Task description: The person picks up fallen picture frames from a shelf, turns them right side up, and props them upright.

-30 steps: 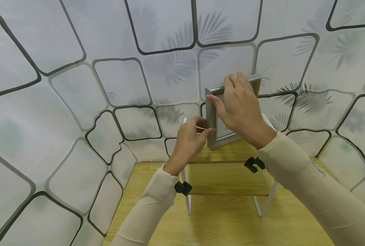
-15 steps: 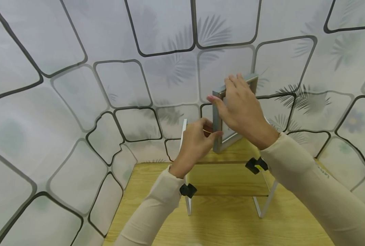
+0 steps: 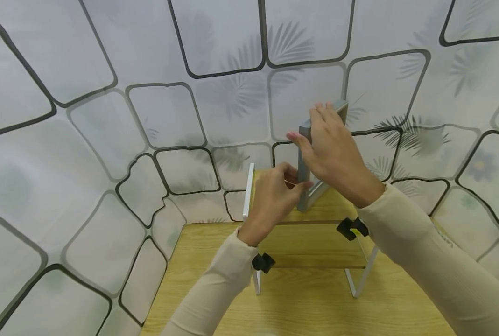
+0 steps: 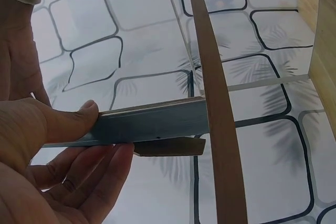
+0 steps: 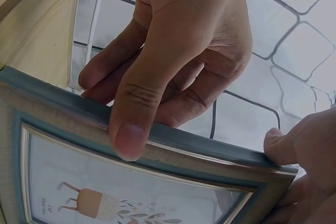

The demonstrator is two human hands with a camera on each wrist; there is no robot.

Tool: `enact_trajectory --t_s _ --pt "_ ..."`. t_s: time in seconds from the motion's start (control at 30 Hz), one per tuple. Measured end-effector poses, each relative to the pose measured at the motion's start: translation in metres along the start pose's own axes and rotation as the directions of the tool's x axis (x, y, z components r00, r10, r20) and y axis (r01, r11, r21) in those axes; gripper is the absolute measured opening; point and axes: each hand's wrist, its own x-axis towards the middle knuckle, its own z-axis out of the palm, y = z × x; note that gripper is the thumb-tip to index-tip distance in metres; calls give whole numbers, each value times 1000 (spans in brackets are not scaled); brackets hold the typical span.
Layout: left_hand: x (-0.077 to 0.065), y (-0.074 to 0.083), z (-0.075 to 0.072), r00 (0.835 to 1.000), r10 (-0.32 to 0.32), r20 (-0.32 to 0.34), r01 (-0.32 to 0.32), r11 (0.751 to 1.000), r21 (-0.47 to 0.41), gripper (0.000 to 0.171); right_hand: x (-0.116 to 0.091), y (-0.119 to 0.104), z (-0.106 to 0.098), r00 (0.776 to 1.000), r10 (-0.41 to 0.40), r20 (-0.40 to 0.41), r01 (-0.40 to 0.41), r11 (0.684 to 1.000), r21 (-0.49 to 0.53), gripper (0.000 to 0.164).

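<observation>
A picture frame with blue-grey sides stands at an angle on the top board of a small two-tier shelf. My left hand pinches its left side between thumb and fingers. In the left wrist view the frame's side lies in that pinch, and a flat dark support piece sticks out behind. My right hand grips the top edge. The right wrist view shows its thumb on the front and its fingers behind. There a drawing is visible inside the gold inner border; the head view mostly hides it.
White metal legs carry the shelf, and a lower board sits under the top one. The shelf stands on a wood-grain table. Patterned wall covering rises close behind and to the left.
The frame's left side has moved right and the frame has turned more edge-on to the head view. My left hand has moved right with it; my right hand has shifted only slightly.
</observation>
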Motion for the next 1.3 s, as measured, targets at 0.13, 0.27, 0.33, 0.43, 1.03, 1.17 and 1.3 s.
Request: enact_trajectory --t_s 0.13,0.27,0.33,0.43,1.03,1.17,1.3 --pt "1 2 3 1000 16 -17 -16 999 -29 23 -1 2 0 1000 -8 -8 8 1000 12 74" --pt "1 4 7 999 26 -31 -28 999 -41 23 -2 3 -1 1000 -11 -14 11 1000 15 74" --pt "1 5 8 999 31 -32 -32 999 -35 23 -2 3 -1 1000 -10 -20 10 1000 16 73" --pt "1 5 8 999 37 -28 -37 999 -25 22 -3 3 -1 1000 -5 -21 6 1000 21 70" --pt "-2 -3 -4 998 35 58 -37 999 36 15 -3 17 -15 997 -34 64 30 997 65 64" --pt "-2 -5 -4 991 1 132 -8 999 52 19 -3 21 -19 994 -29 102 21 997 76 65" --pt "-1 -4 -2 984 -8 180 -2 998 55 21 -2 25 -21 991 -32 127 21 996 83 66"
